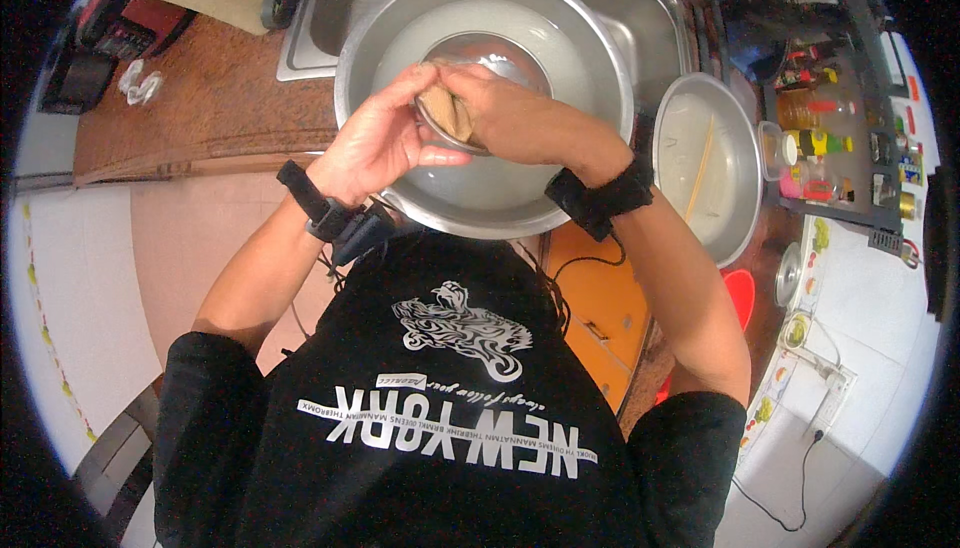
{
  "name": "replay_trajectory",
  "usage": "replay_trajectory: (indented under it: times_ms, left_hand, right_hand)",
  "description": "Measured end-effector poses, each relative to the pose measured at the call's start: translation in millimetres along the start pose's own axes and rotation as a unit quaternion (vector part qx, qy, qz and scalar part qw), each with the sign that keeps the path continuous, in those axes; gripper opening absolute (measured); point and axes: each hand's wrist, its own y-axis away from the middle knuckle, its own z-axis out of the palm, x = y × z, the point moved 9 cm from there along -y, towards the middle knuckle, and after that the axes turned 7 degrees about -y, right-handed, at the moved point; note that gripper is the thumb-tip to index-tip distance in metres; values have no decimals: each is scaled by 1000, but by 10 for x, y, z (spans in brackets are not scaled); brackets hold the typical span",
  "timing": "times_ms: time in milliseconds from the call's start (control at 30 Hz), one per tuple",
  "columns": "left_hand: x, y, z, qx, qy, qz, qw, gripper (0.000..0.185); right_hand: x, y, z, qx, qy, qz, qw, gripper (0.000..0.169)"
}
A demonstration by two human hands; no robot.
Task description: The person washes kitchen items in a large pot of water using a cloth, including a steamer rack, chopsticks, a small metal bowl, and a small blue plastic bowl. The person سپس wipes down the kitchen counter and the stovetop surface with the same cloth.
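Observation:
Both hands are raised over a large metal basin (592,165) of cloudy liquid that rests across the sink. My left hand (386,128) cups a small round metal-rimmed vessel, perhaps a bowl or cup, tilted so that its rim (469,147) faces me. A tan cloth or sponge pad (448,113) is pressed into it by my right hand (499,109), whose fingertips are partly hidden. Beyond the hands, a shiny metal bowl (517,60) sits in the basin. Dark bands wrap both wrists.
To the right, a second metal basin (664,143) holds liquid and wooden chopsticks (701,165). A rack with bottles (817,143), a red plastic item (739,297) and a metal lid (787,274) are farther right. Crumpled white tissue (140,84) lies on the left counter. The sink (304,60) is behind.

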Motion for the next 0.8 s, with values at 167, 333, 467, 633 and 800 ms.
replay_trajectory:
  times_ms: [167, 333, 467, 633, 800]
  left_hand:
    - [165, 46, -30, 88, -95, 46, 991, 44]
    - [292, 18, -167, 137, -230, 90, 959, 64]
    - [382, 77, -123, 201, -347, 101, 910, 73]
    - [553, 161, -124, 230, -394, 151, 877, 74]
    - [767, 210, -48, 201, -492, 271, 803, 72]
  right_hand:
    - [-3, 10, 84, -98, -40, -17, 994, 41]
    - [79, 143, 74, -123, 106, 16, 987, 34]
    - [285, 266, -52, -56, 209, 31, 976, 30]
    - [469, 352, -26, -116, 227, 100, 962, 30]
    - [564, 406, -323, 10, 200, 169, 965, 30]
